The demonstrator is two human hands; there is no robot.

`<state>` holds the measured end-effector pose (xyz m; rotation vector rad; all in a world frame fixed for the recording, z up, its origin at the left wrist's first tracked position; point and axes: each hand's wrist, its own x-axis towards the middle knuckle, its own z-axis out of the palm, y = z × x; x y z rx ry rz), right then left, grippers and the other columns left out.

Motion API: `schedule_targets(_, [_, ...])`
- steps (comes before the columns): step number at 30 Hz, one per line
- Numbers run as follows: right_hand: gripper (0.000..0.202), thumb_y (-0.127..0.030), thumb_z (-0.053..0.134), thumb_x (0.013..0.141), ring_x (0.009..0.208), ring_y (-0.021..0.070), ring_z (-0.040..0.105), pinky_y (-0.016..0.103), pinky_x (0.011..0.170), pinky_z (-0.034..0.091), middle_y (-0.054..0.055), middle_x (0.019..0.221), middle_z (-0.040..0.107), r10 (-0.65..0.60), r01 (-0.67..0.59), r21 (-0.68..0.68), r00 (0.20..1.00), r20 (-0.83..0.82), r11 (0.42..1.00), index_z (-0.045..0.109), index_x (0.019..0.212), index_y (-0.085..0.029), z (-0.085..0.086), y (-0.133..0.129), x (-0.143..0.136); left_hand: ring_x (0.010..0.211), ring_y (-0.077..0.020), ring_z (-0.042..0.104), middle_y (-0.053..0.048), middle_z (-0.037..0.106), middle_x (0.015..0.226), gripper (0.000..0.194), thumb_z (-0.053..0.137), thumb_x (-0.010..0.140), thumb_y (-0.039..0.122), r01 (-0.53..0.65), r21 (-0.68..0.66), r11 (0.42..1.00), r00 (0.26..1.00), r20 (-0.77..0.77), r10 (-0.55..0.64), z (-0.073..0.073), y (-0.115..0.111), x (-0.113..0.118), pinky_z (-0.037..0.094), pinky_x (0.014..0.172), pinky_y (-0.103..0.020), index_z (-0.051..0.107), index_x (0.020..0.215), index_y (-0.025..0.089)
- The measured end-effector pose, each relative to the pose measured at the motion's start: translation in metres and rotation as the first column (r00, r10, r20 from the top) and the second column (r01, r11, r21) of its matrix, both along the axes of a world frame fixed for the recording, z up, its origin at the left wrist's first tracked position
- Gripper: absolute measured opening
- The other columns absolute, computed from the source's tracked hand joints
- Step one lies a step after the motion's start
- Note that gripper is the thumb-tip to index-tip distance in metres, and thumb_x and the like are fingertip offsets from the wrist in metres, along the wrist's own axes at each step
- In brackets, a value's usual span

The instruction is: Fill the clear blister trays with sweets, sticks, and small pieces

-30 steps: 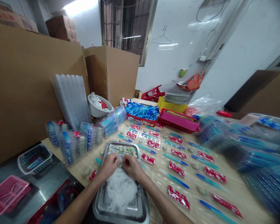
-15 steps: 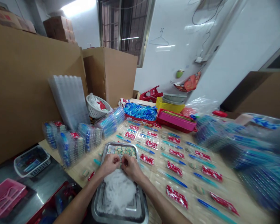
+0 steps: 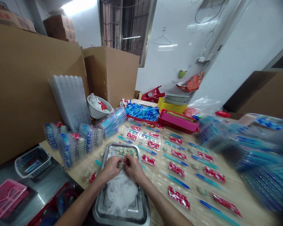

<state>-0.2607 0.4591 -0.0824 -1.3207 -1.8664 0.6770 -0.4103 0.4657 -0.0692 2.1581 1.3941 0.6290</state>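
Observation:
Over a metal tray [image 3: 145, 213], my left hand [image 3: 112, 168] and my right hand [image 3: 132, 168] meet with fingertips pinched close together. Between them is a small piece, partly hidden by the fingers, that looks like the small beige-and-green square pieces [image 3: 126, 151] lying at the tray's far end. White powder [image 3: 121, 193] covers much of the tray below my hands. Right of the tray, rows of clear plastic blister packs each hold a blue pen [image 3: 176, 181] and a red patterned packet [image 3: 178, 197]; some show a small square piece too.
Stacked filled packs [image 3: 72, 149] stand at the left, and blurred stacks [image 3: 261, 163] at the right. A red basket of blue pens [image 3: 142, 112] and a pink tray [image 3: 179, 121] sit at the back. Large cardboard boxes [image 3: 121, 73] rise behind; a pink basket [image 3: 8, 197] is lower left.
My hands stay over the tray, fingertips pinched together, with only a slight shift of the fingers. Everything else stands where it was.

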Motion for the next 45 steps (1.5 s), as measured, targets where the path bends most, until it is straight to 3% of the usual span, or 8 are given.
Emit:
schedule_targets(8, [0.020,-0.003,0.045,0.058,0.059,0.0129,0.049,0.022,0.057,0.032,-0.002,0.061,0.054,-0.070,0.070,0.014,0.996,0.048,0.997,0.052,0.069,-0.018,-0.002,0.000,0.002,0.063,-0.0151,0.049,0.001,0.052,0.063,0.019,0.047,0.061,0.002,-0.010,0.038,0.999,1.000,-0.015,0.010,0.000,-0.002,0.001,0.033,0.062,-0.026,0.056,0.070,0.017])
schedule_targets(16, [0.017,-0.004,0.044,0.058,0.059,0.0125,0.048,0.022,0.056,0.031,-0.003,0.060,0.051,-0.017,0.016,0.013,0.999,0.041,1.000,0.050,0.065,-0.019,-0.004,-0.006,-0.002,0.066,-0.0159,0.053,0.001,0.055,0.065,0.022,0.047,0.059,0.001,0.000,0.036,0.999,1.000,-0.008,0.000,-0.003,-0.003,0.002,0.035,0.063,-0.026,0.056,0.071,0.018])
schedule_targets(22, [0.021,-0.002,0.044,0.058,0.064,0.0139,0.050,0.023,0.060,0.033,-0.001,0.066,0.056,-0.012,0.006,0.093,0.998,0.068,0.996,0.052,0.068,-0.019,0.000,-0.008,-0.005,0.064,-0.0154,0.055,0.002,0.059,0.070,0.045,0.047,0.060,0.000,-0.014,0.020,1.000,1.000,-0.010,0.015,-0.008,-0.003,0.001,0.034,0.059,-0.025,0.054,0.100,0.019])
schedule_targets(27, [0.026,-0.002,0.048,0.064,0.073,0.0161,0.056,0.023,0.065,0.038,0.003,0.078,0.064,0.075,-0.103,0.113,0.970,0.233,0.988,0.059,0.079,-0.019,0.015,-0.017,-0.007,0.065,-0.0174,0.057,0.002,0.059,0.068,0.060,0.046,0.060,0.000,-0.021,-0.036,0.999,1.000,-0.003,0.020,-0.006,-0.006,-0.001,0.036,0.059,-0.025,0.047,0.117,0.016])
schedule_targets(32, [0.017,-0.012,0.052,0.073,0.075,0.0182,0.057,0.026,0.066,0.040,0.006,0.082,0.066,0.151,-0.273,0.176,0.850,0.504,0.946,0.061,0.085,-0.018,0.028,-0.022,-0.006,0.073,-0.0192,0.061,-0.002,0.064,0.077,0.061,0.043,0.061,0.003,0.043,-0.078,0.996,0.999,0.033,-0.040,0.004,-0.006,-0.002,0.041,0.066,-0.027,0.043,0.121,0.014])
schedule_targets(35, [0.018,-0.012,0.055,0.070,0.072,0.0163,0.056,0.025,0.064,0.040,0.003,0.079,0.065,0.148,-0.252,0.177,0.879,0.453,0.951,0.061,0.085,-0.019,0.032,-0.022,-0.002,0.062,-0.0175,0.059,0.003,0.060,0.066,0.059,0.043,0.060,0.006,0.071,-0.102,0.992,0.997,0.035,-0.068,0.008,-0.005,-0.002,0.040,0.059,-0.026,0.042,0.119,0.016])
schedule_targets(41, [0.007,-0.012,0.063,0.063,0.055,0.0090,0.050,0.018,0.052,0.036,-0.005,0.059,0.056,-0.068,0.064,-0.145,0.997,-0.022,0.987,0.059,0.065,-0.017,0.042,-0.010,0.066,0.053,-0.0121,0.053,-0.003,0.061,0.091,0.064,0.051,0.063,0.025,0.055,-0.131,0.990,0.989,0.141,-0.037,0.006,-0.008,-0.007,0.042,0.054,-0.026,0.035,0.124,0.018])
schedule_targets(45, [0.009,-0.011,0.064,0.060,0.050,0.0090,0.049,0.019,0.049,0.036,-0.005,0.053,0.056,-0.233,0.219,-0.265,0.972,-0.022,0.939,0.057,0.061,-0.015,0.046,0.006,0.150,0.048,-0.0117,0.050,-0.002,0.058,0.083,0.056,0.048,0.067,0.036,0.001,-0.144,0.990,0.989,0.149,0.020,0.001,-0.010,-0.013,0.041,0.051,-0.027,0.041,0.118,0.016])
